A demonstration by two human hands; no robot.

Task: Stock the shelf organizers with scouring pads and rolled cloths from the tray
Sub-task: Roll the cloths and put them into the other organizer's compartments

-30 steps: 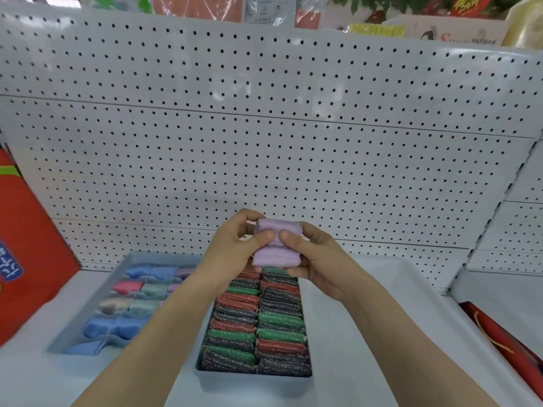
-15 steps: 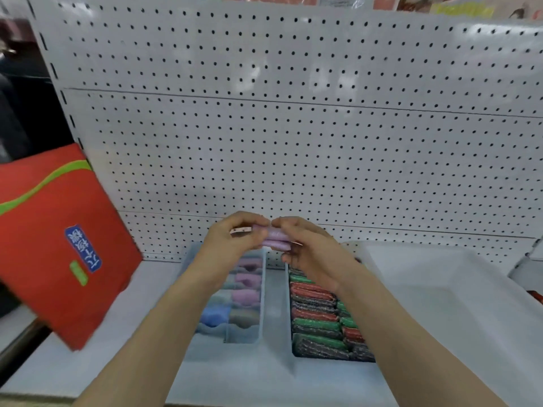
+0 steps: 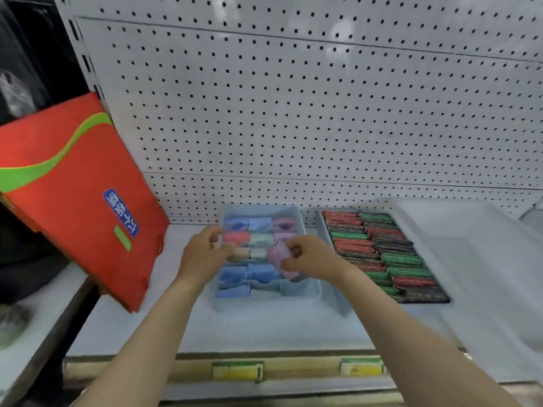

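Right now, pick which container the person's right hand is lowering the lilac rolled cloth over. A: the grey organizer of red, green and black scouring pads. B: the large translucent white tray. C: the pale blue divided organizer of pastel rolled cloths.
C: the right hand holds the lilac rolled cloth over the right column of the pale blue divided organizer, left of the scouring pad organizer.

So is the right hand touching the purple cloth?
Touching. The head view shows the right hand's fingers wrapped around the purple rolled cloth, above the cloth organizer.
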